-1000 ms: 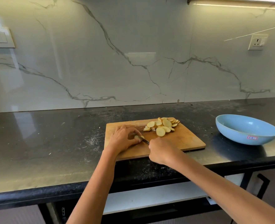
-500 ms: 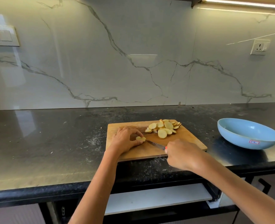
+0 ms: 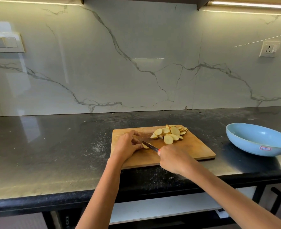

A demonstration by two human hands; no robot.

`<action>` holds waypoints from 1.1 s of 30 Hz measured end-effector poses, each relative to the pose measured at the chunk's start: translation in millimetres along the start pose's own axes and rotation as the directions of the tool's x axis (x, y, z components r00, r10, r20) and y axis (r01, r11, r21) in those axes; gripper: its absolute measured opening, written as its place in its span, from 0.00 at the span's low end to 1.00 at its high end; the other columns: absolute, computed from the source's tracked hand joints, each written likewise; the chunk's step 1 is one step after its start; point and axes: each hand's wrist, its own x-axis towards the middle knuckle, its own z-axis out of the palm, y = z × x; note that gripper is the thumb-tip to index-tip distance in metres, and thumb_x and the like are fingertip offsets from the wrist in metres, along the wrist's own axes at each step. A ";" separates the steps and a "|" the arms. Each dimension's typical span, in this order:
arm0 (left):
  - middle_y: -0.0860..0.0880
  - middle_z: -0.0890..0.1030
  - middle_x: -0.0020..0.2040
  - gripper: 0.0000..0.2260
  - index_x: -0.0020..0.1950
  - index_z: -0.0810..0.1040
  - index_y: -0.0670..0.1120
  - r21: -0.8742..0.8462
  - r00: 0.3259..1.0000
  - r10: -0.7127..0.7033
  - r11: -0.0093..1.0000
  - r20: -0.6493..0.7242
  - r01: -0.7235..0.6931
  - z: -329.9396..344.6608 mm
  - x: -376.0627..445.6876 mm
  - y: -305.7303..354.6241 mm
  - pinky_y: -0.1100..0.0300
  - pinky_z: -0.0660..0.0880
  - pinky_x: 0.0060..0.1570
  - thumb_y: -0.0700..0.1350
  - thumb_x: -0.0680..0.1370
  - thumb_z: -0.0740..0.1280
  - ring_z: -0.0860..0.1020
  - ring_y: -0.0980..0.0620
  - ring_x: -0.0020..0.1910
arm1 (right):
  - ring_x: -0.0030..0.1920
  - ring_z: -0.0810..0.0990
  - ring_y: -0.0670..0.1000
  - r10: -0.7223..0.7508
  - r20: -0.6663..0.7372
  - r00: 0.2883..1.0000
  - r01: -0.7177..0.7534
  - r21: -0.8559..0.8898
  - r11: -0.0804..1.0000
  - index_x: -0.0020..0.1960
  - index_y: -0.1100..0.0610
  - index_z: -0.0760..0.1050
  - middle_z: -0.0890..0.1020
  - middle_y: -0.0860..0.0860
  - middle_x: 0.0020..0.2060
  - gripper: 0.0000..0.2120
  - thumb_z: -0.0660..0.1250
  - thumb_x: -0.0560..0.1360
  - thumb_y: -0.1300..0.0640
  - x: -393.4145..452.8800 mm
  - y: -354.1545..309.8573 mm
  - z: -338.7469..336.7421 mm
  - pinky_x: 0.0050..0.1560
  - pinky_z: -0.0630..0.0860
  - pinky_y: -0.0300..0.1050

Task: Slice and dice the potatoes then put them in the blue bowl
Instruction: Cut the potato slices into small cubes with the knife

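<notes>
A wooden cutting board point(image 3: 194, 149) lies on the black counter. A heap of round potato slices point(image 3: 169, 133) sits at its far side. My left hand point(image 3: 128, 146) curls its fingers round a small potato piece point(image 3: 145, 146) on the board's left part. My right hand point(image 3: 174, 159) grips a knife point(image 3: 150, 146) by its red handle, the blade lying across the potato piece. The blue bowl point(image 3: 258, 141) stands on the counter to the right of the board, with nothing visible inside.
The black counter point(image 3: 54, 146) stretches left, dusted with pale specks beside the board. A marble wall rises behind. A wall socket point(image 3: 269, 48) is at upper right, a switch panel point(image 3: 4, 42) at upper left. Below the counter's front edge are a white shelf and dark frames.
My right hand has moved back left toward my left hand, bringing the blade onto the potato piece. My left hand stays on that piece. The slice heap and bowl lie as before.
</notes>
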 end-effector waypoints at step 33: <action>0.54 0.77 0.57 0.07 0.45 0.75 0.64 0.278 0.988 0.103 0.952 0.112 -0.130 1.3 1.5 -3.5 0.46 0.69 0.60 0.50 0.75 0.68 0.71 0.48 0.59 | 0.39 0.72 0.52 0.004 0.082 0.997 -0.005 0.010 1.000 0.46 0.59 0.70 0.70 0.51 0.33 0.04 0.57 0.77 0.62 7.4 -14.0 3.2 0.32 0.66 0.40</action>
